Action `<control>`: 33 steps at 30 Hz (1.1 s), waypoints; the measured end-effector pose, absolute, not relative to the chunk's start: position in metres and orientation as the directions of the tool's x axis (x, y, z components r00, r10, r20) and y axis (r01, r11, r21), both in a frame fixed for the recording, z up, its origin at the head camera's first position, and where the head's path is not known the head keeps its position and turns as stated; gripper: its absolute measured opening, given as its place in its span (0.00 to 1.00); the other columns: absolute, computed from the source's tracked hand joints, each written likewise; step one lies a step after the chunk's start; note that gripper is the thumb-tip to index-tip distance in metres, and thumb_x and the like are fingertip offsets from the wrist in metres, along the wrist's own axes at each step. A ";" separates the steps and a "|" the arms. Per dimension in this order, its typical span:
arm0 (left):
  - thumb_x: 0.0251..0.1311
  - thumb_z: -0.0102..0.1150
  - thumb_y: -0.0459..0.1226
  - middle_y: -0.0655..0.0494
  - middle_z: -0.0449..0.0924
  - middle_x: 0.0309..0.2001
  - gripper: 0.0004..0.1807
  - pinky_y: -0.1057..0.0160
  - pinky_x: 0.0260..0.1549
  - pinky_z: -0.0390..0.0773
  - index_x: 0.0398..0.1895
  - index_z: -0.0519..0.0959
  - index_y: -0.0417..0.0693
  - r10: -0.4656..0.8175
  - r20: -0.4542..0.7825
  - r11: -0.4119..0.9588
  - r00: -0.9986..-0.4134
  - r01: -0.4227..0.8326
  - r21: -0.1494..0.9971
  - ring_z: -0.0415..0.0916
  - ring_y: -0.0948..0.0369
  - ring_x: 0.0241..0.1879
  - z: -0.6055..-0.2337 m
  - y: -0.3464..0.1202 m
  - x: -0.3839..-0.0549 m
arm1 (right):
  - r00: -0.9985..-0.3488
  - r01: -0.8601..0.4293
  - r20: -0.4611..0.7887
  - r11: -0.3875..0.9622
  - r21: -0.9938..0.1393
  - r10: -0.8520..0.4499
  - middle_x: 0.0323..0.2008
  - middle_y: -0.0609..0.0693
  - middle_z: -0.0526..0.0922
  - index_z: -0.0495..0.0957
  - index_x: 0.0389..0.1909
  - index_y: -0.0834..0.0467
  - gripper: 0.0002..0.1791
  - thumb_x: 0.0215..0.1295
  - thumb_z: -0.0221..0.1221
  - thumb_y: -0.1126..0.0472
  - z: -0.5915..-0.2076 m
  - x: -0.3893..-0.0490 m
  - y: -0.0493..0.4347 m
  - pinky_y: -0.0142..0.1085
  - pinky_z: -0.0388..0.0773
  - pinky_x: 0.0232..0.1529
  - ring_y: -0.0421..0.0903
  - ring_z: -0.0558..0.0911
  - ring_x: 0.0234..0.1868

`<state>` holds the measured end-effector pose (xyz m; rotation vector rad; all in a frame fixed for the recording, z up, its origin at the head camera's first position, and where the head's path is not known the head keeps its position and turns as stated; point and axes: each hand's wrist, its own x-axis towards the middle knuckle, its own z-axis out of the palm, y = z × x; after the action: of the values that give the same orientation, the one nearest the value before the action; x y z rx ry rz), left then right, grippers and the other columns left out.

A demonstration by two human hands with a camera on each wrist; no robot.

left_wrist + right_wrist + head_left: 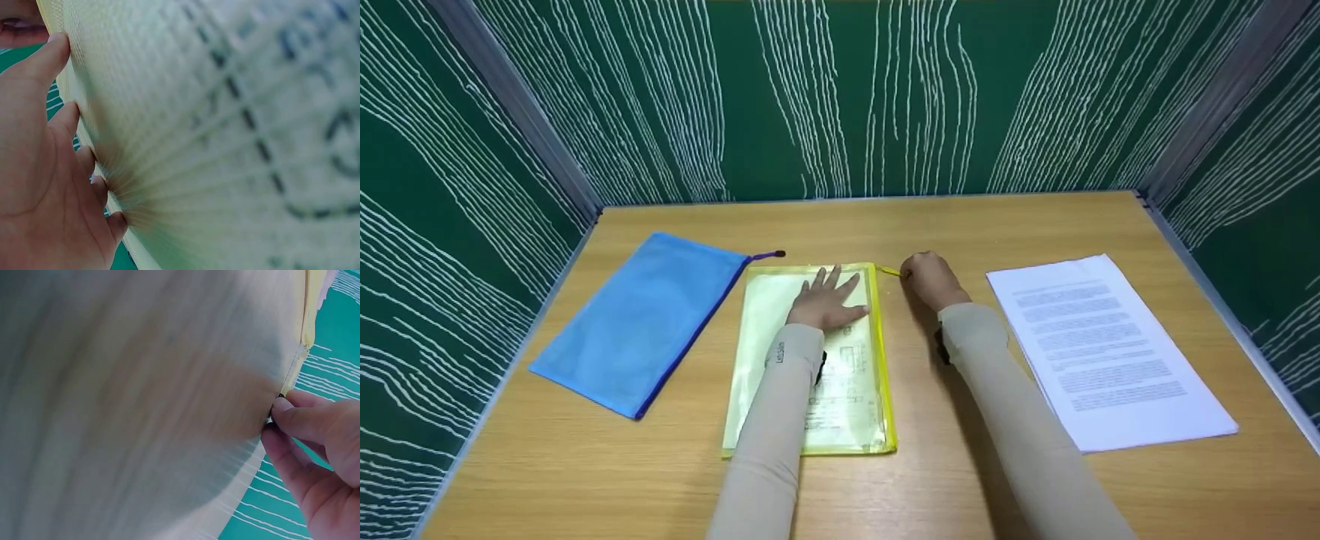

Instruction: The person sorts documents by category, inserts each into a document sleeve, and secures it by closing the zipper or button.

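A yellow zip pouch [765, 360] with a see-through mesh front lies on the table, and printed paper shows through it. My left hand [823, 301] rests on its upper part with the fingers spread. In the left wrist view the fingertips [68, 115] of that hand press on the mesh. Beyond the pouch's top right corner, my right hand [931, 279] pinches the end of the yellow zipper tail [889, 271]. The right wrist view shows a small dark end piece [280, 397] between the thumb and finger.
At the left a blue zip pouch [637, 322] lies slanted, its purple zipper tail [765, 256] pointing toward the yellow pouch. A stack of printed paper [1099, 337] lies at the right. Green panels [855, 97] with white wavy lines stand around the wooden table [937, 480].
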<state>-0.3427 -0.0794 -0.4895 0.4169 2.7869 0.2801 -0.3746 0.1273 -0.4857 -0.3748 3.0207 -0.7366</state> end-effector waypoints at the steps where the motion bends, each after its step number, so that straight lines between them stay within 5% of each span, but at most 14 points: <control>1: 0.57 0.35 0.66 0.55 0.32 0.72 0.38 0.47 0.66 0.36 0.70 0.44 0.69 0.312 -0.272 0.938 -0.910 0.250 0.238 0.29 0.52 0.70 -0.490 -0.079 -0.342 | -0.972 -0.227 0.050 0.859 -0.459 -0.230 0.42 0.55 0.81 0.83 0.40 0.59 0.17 0.59 0.50 0.77 -0.487 -0.374 0.127 0.42 0.76 0.48 0.48 0.78 0.44; 9: 0.57 0.36 0.65 0.55 0.32 0.72 0.38 0.47 0.65 0.35 0.70 0.44 0.69 0.312 -0.285 0.936 -0.906 0.243 0.255 0.28 0.52 0.70 -0.490 -0.080 -0.343 | -0.949 -0.314 0.140 0.833 -0.456 -0.281 0.38 0.59 0.80 0.82 0.39 0.65 0.10 0.59 0.55 0.72 -0.496 -0.373 0.132 0.39 0.78 0.42 0.51 0.79 0.41; 18: 0.56 0.37 0.66 0.55 0.32 0.72 0.39 0.47 0.65 0.36 0.70 0.44 0.69 0.308 -0.281 0.935 -0.909 0.234 0.266 0.28 0.52 0.70 -0.490 -0.079 -0.344 | -0.980 -0.152 0.010 0.722 -0.675 -0.197 0.43 0.56 0.80 0.81 0.42 0.61 0.11 0.62 0.54 0.65 -0.497 -0.370 0.140 0.41 0.75 0.48 0.50 0.77 0.46; 33: 0.55 0.39 0.66 0.56 0.32 0.72 0.39 0.48 0.65 0.34 0.70 0.45 0.70 0.289 -0.294 0.931 -0.911 0.196 0.309 0.26 0.53 0.70 -0.490 -0.078 -0.344 | -0.978 -0.154 0.015 0.677 -0.720 -0.207 0.42 0.56 0.82 0.81 0.42 0.61 0.11 0.59 0.57 0.67 -0.497 -0.361 0.138 0.40 0.77 0.44 0.49 0.79 0.44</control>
<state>-0.3437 -0.0776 -0.4896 0.3562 2.7501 0.3910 -0.3607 0.1385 -0.4969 -0.3030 2.8142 -1.1980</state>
